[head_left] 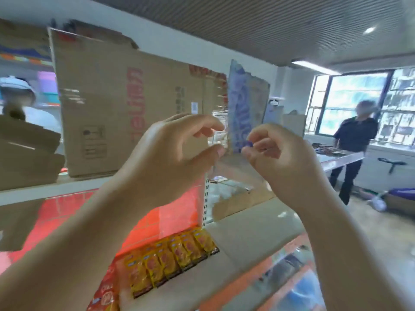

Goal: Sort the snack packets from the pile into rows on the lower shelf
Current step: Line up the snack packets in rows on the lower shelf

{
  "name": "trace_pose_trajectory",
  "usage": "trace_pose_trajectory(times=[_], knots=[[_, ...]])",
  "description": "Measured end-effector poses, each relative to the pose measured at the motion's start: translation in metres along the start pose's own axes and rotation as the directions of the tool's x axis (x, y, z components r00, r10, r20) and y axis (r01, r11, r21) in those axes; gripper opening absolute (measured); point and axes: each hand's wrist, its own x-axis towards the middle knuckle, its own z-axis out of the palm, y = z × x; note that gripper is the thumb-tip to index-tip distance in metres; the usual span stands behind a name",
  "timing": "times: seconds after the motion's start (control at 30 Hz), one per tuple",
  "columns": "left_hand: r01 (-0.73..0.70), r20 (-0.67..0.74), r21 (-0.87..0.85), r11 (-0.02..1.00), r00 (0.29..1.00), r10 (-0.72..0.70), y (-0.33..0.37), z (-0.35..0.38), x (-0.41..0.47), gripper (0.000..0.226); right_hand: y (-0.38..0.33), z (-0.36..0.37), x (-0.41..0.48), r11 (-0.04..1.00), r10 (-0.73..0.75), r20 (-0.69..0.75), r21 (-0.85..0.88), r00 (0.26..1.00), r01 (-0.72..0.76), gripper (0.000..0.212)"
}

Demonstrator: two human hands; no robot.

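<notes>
At the far left a blurred person in a white cap (15, 86) stands behind the shelving. A large brown cardboard box with red lettering (125, 104) stands on the white upper shelf (45, 189), with a torn blue-printed cardboard sheet (240, 104) upright just beside its right end.

In front of the box the left hand (175, 153) is raised. Its forefinger and thumb are bent into a C with a gap between them. Something clear and blurred shows in that gap, and I cannot tell whether the hand grips it. Near it, the right hand (278, 158) has its fingers curled in and its fingertips bunched at a small blue bit. I cannot tell whether they pinch it.

Below the hands, yellow snack packets with red print (170, 259) lie side by side in one row on the beige lower shelf (247, 239), against a red backing. A red packet (105, 295) lies at the row's lower left end. Blurred clear and blue wrappers (292, 279) show at the lower right.

At the far right a person in dark clothes (352, 149) stands at a table (341, 160) before a window (359, 99).
</notes>
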Motion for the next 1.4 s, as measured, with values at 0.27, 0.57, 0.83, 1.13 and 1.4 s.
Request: trace_pose_trajectory(times=[0.27,0.57,0.83,1.13,1.4], knots=[[-0.127,0.015,-0.266,0.955,0.991,0.136,0.092,0.121,0.075,0.026,0.052,-0.162,-0.023,0.980,0.102,-0.137,-0.158,0.985,-0.124,0.012],[-0.219,0.162,-0.292,0.931,0.948,0.274,0.091,0.234,0.146,0.031,0.134,-0.228,-0.018,0.923,0.198,-0.214,-0.288,0.957,-0.255,0.017],[-0.214,0.209,-0.352,0.911,0.931,0.299,0.020,0.327,0.217,0.031,0.229,-0.215,0.040,0.883,0.185,-0.199,-0.395,0.962,-0.252,0.017],[-0.115,0.285,-0.336,0.935,0.934,0.217,-0.064,0.394,0.284,0.019,0.321,-0.191,0.117,0.889,0.179,-0.176,-0.393,0.968,-0.236,0.012],[-0.114,0.323,-0.132,0.985,0.934,0.151,-0.103,0.407,0.314,0.023,0.398,-0.168,0.170,0.941,0.166,-0.098,-0.283,0.981,-0.187,0.008]])
